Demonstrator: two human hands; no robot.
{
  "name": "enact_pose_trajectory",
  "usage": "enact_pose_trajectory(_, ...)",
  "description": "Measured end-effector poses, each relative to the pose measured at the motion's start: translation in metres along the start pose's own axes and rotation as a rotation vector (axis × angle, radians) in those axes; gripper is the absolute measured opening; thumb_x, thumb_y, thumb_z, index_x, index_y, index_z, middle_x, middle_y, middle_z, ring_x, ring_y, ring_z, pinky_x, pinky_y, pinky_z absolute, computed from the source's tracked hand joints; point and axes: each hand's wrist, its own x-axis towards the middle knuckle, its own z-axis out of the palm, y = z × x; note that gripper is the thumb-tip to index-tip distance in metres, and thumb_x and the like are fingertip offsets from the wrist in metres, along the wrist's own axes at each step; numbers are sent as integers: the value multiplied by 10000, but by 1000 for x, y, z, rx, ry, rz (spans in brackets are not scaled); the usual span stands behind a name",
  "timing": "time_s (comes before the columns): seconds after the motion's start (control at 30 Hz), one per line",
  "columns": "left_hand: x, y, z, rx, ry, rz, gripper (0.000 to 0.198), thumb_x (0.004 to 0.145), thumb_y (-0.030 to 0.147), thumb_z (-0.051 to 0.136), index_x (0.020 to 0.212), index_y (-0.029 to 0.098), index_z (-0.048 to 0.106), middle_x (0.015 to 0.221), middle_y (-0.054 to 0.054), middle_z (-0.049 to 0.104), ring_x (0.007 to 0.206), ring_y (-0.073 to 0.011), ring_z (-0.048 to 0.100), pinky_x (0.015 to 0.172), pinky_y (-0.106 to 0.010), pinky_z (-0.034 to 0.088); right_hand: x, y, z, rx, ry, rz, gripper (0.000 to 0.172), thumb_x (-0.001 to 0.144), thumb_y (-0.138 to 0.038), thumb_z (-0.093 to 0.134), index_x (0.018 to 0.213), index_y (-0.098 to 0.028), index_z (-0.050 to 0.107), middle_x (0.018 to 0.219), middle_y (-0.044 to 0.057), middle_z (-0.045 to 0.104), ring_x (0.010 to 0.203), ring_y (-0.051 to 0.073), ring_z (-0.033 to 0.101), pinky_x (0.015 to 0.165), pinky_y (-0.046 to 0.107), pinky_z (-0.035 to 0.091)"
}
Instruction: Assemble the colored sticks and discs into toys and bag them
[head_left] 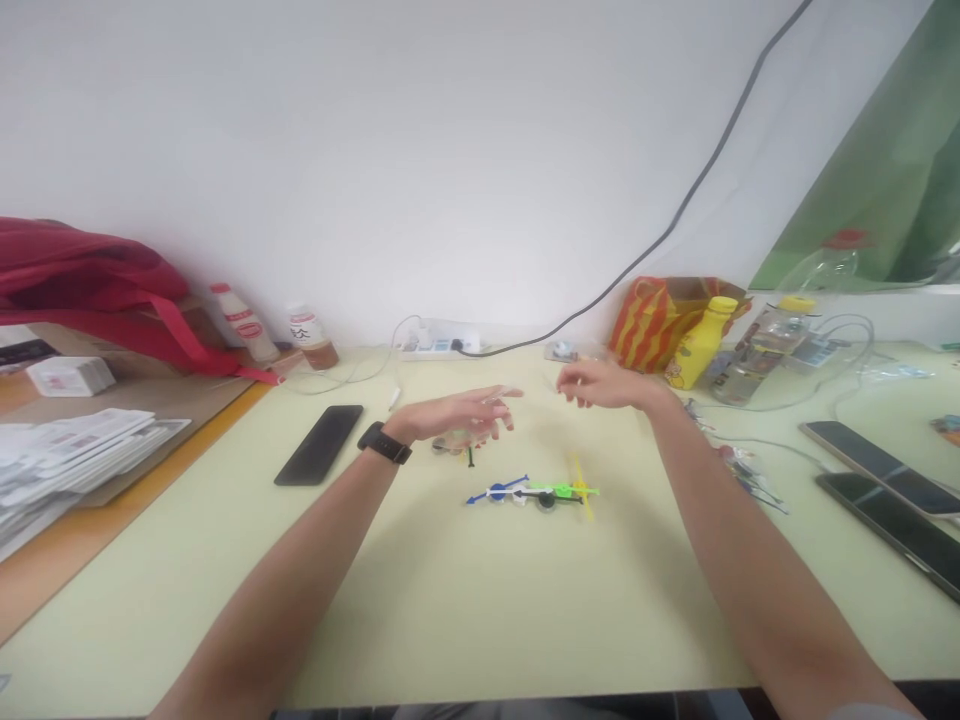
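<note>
Black phone on the tabletop, then my left hand, fingers slightly parted, any grip lost to blur; now the coloured pieces, nearer me between both hands: probably light, stiff, best pinched at the hubs; and my right hand, fingers curled, hold unclear.

Open desk between forearms — free way from near edge to row of coloured pieces. Gap between left grip and right grip passable toward wall; power strip and grey cable block far side. Left grip covers few more pieces from above. Outside left wrist: flat phone. Right side tighter — loose small parts, two phones, yellow bottle, striped bag.
</note>
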Motion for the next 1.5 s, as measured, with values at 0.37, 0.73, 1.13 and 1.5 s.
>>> enact_pose_trajectory(0.37,-3,3,0,31,-6,-8,681,995,568,551,1590,295,360,1292,-126,604,995,-214,617,827,-336,491,14,18,27,137,-710,104,448,623,-414,881,944,-130,749,822,62,770,776,200,735,779,303,597)
enact_pose_trajectory(0.73,-4,3,-3,20,-34,4,666,1008,551,534,1595,300,342,1293,-128,593,1016,-221,605,767,-298,476,-27,29,-31,236,-304,-37,329,743,-455,823,883,-167,743,783,46,719,748,180,674,756,317,556)
enact_pose_trajectory(1.13,1,-2,0,-54,-80,32,665,1010,519,546,1601,301,333,1278,-122,584,964,-196,583,720,-271,455,-73,-26,-53,262,319,-308,375,790,-587,805,887,-226,768,851,72,720,777,210,638,715,351,538)
enact_pose_trajectory(1.5,2,6,7,-101,-96,72,669,997,534,552,1589,283,367,1248,-132,581,943,-203,564,701,-278,437,-63,-37,-44,210,211,-314,323,806,-523,797,917,-219,778,942,70,758,812,214,682,757,348,566)
